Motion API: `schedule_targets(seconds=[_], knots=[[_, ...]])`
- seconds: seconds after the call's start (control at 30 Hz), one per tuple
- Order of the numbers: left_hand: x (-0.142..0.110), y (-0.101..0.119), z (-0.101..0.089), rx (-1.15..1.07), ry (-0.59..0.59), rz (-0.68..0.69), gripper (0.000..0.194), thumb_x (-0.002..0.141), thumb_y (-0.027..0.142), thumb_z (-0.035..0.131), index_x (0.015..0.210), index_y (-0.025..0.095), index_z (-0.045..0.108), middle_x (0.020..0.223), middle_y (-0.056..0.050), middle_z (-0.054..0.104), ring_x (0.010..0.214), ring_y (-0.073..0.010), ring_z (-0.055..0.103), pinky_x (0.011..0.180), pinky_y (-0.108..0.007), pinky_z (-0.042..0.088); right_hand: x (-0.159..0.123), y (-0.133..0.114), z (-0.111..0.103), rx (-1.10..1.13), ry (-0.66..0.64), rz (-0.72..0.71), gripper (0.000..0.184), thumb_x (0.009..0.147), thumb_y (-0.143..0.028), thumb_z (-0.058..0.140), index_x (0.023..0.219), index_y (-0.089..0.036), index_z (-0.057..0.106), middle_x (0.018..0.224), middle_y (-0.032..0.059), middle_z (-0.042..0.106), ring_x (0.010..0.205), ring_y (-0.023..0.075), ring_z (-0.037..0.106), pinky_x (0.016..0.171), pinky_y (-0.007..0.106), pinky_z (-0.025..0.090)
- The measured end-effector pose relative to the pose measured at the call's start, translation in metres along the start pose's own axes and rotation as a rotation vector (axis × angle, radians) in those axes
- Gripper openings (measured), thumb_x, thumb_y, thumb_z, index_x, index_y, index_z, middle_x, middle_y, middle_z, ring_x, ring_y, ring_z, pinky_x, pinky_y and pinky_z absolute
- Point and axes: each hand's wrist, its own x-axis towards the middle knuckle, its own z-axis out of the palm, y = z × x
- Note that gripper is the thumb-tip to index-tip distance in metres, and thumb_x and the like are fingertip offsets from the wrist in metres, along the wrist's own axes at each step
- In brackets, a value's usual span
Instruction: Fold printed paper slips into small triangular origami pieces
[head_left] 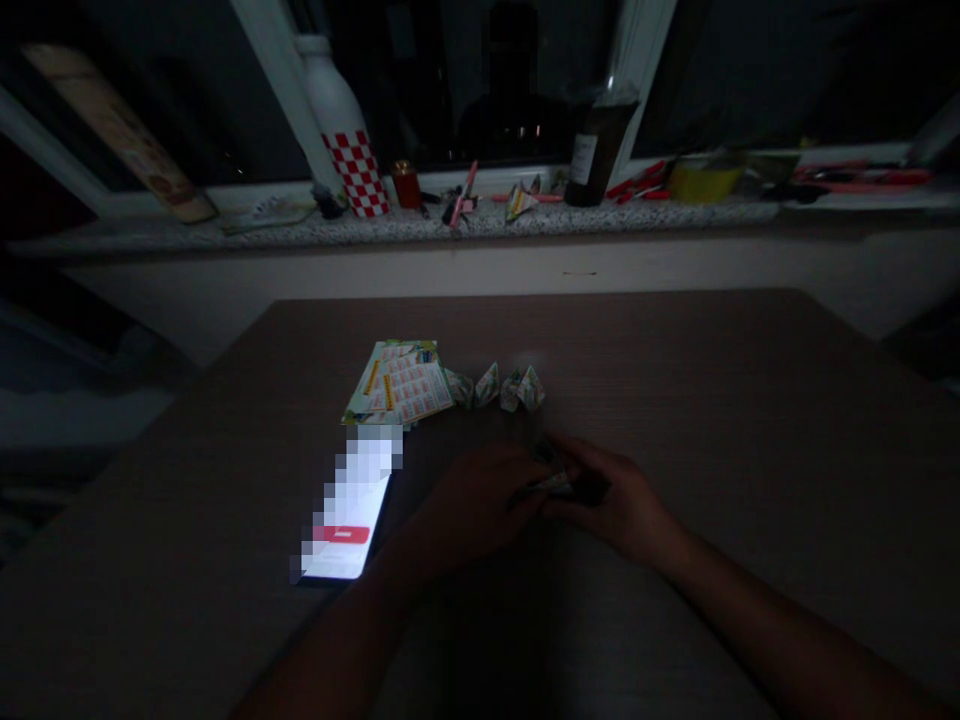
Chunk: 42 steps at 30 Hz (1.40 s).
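Observation:
A small piece of folded printed paper [556,483] is gripped between my two hands over the table. My left hand [487,495] pinches it from the left, fingers bent toward the right. From the right, my right hand [619,500] curls around its other side, thumb below and fingers above. Dim light hides the exact shape of the fold. Beyond my hands stand several folded paper shapes [489,384] in a short row. To their left lies a stack of printed leaflets [401,385], and nearer me a phone [349,545] with a lit screen.
Behind the brown table [675,350], a speckled windowsill [262,238] runs below dark windows. On it are a red-and-white checkered bottle [352,165], a dark labelled container [592,160], a small red jar [406,186], a yellow roll [701,182] and a long tube [124,140].

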Motion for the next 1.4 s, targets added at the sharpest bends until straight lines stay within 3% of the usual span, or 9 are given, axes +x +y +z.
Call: schedule_targets(seconds=[0.23,0.4,0.53,0.87,1.07,1.4], knots=[[-0.001,0.006,-0.003,-0.108,0.104,-0.022,0.026,0.084,0.033,0.062,0.107,0.022,0.067,0.094,-0.006,0.070,0.084,-0.0203,0.064,0.077,-0.029,0.045,-0.001,-0.001,-0.001,0.104,0.057,-0.035,0.048,0.066,-0.026,0.079,0.113,-0.022,0.068,0.102,0.0074,0.073,0.087,0.0225,0.069,0.077,0.033,0.056],[0.000,0.009,-0.008,-0.287,0.252,-0.124,0.038,0.071,0.040,0.075,0.102,0.021,0.066,0.092,-0.004,0.067,0.079,-0.0173,0.061,0.071,-0.026,0.046,-0.003,0.000,-0.003,0.263,0.087,0.061,0.040,0.070,-0.024,0.075,0.109,-0.021,0.068,0.096,0.0057,0.074,0.083,0.0203,0.070,0.075,0.031,0.056],[0.002,0.009,-0.008,-0.396,0.326,-0.213,0.043,0.064,0.036,0.080,0.102,0.020,0.066,0.098,-0.005,0.065,0.079,-0.0168,0.059,0.070,-0.026,0.046,-0.003,-0.005,-0.004,0.378,0.065,0.158,0.038,0.067,-0.028,0.078,0.102,-0.019,0.069,0.086,0.0044,0.074,0.073,0.0172,0.068,0.069,0.028,0.056],[0.006,0.011,-0.002,-0.529,0.238,-0.319,0.016,0.079,0.029,0.067,0.092,0.021,0.072,0.089,-0.003,0.070,0.083,-0.0178,0.063,0.075,-0.026,0.045,-0.005,-0.008,-0.006,0.435,0.004,0.212,0.027,0.067,-0.030,0.079,0.090,-0.018,0.071,0.078,0.0028,0.072,0.065,0.0138,0.064,0.062,0.025,0.053],[0.007,0.011,0.000,-0.614,0.227,-0.386,0.010,0.076,0.027,0.068,0.082,0.020,0.073,0.079,-0.002,0.071,0.075,-0.0166,0.063,0.067,-0.024,0.044,-0.005,-0.009,-0.006,0.431,-0.003,0.228,0.027,0.065,-0.036,0.079,0.081,-0.017,0.070,0.066,0.0014,0.067,0.057,0.0117,0.059,0.055,0.022,0.050],[0.006,0.008,0.002,-0.649,0.166,-0.386,0.009,0.077,0.027,0.067,0.079,0.019,0.072,0.078,-0.001,0.070,0.074,-0.0155,0.063,0.068,-0.023,0.044,-0.006,-0.011,-0.007,0.466,-0.048,0.274,0.022,0.070,-0.035,0.076,0.077,-0.016,0.068,0.065,-0.0004,0.065,0.057,0.0100,0.057,0.057,0.021,0.047]])
